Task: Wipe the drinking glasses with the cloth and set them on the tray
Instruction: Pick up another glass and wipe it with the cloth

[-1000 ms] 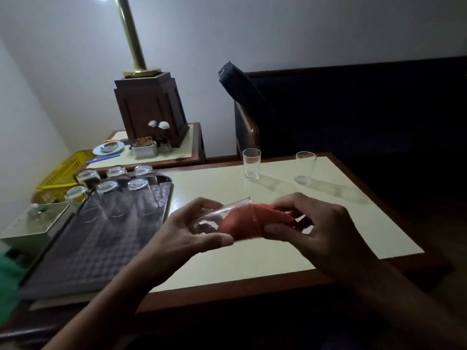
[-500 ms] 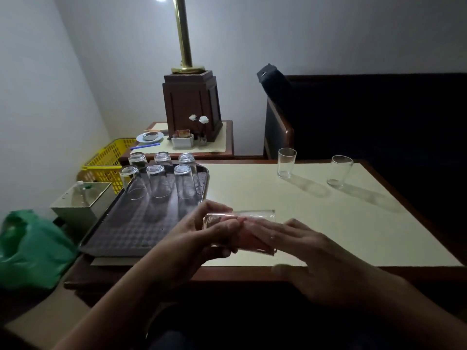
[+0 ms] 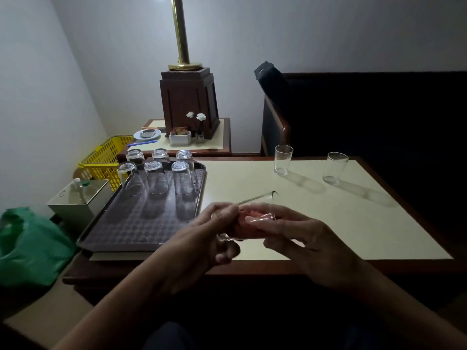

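Observation:
My left hand (image 3: 214, 238) grips a clear drinking glass (image 3: 262, 200) lying on its side above the table's near edge, mouth pointing right. A red cloth (image 3: 249, 215) is stuffed inside the glass. My right hand (image 3: 303, 238) has its fingers in the mouth of the glass, on the cloth. To the left lies a dark patterned tray (image 3: 131, 226) with several glasses (image 3: 156, 180) upside down at its far end. Two upright glasses stand at the table's far side: one (image 3: 283, 162) in the middle, one (image 3: 334, 168) further right.
The cream table (image 3: 353, 223) has a dark wooden rim. Behind it stands a dark sofa (image 3: 379, 109). A side table (image 3: 214, 137) carries a lamp base, a saucer and a small vase. A yellow basket (image 3: 103, 160), a white box (image 3: 80, 200) and a green bag (image 3: 27, 246) sit at the left.
The red cloth went from outside the glass to inside it. The glass's mouth tilted upward. The view shifted so the tray and the left side show more fully.

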{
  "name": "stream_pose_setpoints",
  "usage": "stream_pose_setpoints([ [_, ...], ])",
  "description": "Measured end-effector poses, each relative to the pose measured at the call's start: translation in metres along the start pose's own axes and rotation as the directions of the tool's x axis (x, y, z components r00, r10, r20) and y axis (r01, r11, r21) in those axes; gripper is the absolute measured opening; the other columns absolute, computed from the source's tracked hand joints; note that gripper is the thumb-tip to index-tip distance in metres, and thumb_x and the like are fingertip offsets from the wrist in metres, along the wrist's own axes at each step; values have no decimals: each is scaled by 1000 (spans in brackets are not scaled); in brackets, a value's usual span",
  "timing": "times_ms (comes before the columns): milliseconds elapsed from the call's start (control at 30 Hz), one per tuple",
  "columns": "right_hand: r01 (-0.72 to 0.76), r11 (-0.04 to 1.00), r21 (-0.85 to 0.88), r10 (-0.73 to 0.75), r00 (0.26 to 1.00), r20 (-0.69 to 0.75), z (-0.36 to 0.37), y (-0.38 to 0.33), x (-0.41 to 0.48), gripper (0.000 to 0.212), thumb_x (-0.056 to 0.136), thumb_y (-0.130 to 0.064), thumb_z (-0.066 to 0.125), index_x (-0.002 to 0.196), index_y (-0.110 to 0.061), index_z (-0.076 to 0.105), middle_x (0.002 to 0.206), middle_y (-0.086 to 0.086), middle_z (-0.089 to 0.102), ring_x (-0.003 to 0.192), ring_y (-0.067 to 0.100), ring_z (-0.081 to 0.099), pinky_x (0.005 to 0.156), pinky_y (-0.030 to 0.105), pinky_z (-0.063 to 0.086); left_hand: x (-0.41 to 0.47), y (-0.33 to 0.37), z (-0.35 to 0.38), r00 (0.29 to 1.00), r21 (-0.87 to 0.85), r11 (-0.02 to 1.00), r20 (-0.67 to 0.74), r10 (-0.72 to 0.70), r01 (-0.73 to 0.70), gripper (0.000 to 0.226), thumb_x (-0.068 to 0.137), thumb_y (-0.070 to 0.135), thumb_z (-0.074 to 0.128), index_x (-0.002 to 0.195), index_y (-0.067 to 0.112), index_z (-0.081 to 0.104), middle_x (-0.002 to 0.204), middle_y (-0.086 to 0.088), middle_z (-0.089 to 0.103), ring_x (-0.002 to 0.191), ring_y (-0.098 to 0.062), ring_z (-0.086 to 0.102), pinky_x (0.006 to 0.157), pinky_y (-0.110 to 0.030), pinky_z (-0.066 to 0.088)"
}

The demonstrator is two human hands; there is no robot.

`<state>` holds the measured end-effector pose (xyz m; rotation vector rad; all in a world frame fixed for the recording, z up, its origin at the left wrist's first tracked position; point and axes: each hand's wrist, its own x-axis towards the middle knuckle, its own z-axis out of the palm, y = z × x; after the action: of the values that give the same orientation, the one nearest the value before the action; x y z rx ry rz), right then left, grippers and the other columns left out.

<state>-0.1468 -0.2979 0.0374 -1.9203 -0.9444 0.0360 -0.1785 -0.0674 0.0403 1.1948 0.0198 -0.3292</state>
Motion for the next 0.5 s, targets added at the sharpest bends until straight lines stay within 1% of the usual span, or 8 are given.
stream_pose_setpoints([
  [67,-91,995,49,88,994,70,2,-4,-2,56,103,-6,63,145,-44,58,148,-29,58,129,4,63,100,27,57,-1,1,-4,990,130,982,-14,143,-140,47,84,21,76,126,12,58,97,-14,63,69,-21,57,60,-26,47],
  [133,-229,953,199,197,966,166,2,-7,-5,58,106,-11,60,146,-51,51,107,-24,77,83,7,74,79,19,58,-2,2,-4,948,356,886,-2,317,-296,47,79,8,81,120,13,59,93,-12,66,73,-23,62,65,-30,53],
  [200,-318,892,321,258,942,216,0,-8,-7,48,106,-17,58,141,-49,54,72,-14,74,54,9,62,67,16,53,-5,1,-3,907,459,796,55,417,-394,48,78,1,85,115,17,60,95,-7,72,83,-26,71,75,-34,59],
  [267,-353,827,438,283,934,219,1,-5,-8,41,101,-26,60,136,-45,63,68,-5,70,47,12,53,63,26,55,-8,-3,-1,895,487,767,78,439,-418,50,77,0,85,116,19,61,97,-8,75,89,-25,75,82,-34,60],
  [333,-345,814,467,294,938,181,4,-1,-10,41,100,-23,61,137,-38,66,76,-7,75,49,14,52,64,30,56,-10,-5,-1,904,504,774,32,427,-383,62,75,0,85,127,22,60,101,-7,75,91,-22,75,81,-31,60],
  [400,-295,867,402,280,955,96,6,1,-10,45,103,-10,60,138,-37,67,84,-11,77,61,18,61,70,28,56,-10,-6,0,959,455,853,10,283,-256,71,80,6,84,140,24,52,107,-7,74,88,-23,74,78,-28,59],
  [433,-263,894,362,265,963,44,5,0,-9,49,103,-4,60,138,-38,68,92,-11,78,72,19,67,75,26,57,-10,-6,1,985,391,905,34,168,-168,65,86,14,82,143,21,50,110,-9,73,83,-24,71,73,-28,57],
  [500,-169,967,190,174,985,-13,3,1,-10,57,102,0,62,141,-41,65,127,-14,73,110,12,71,91,28,59,-6,-7,1,997,223,975,82,-1,-18,60,95,38,69,142,7,50,117,-19,67,73,-24,62,60,-27,51],
])
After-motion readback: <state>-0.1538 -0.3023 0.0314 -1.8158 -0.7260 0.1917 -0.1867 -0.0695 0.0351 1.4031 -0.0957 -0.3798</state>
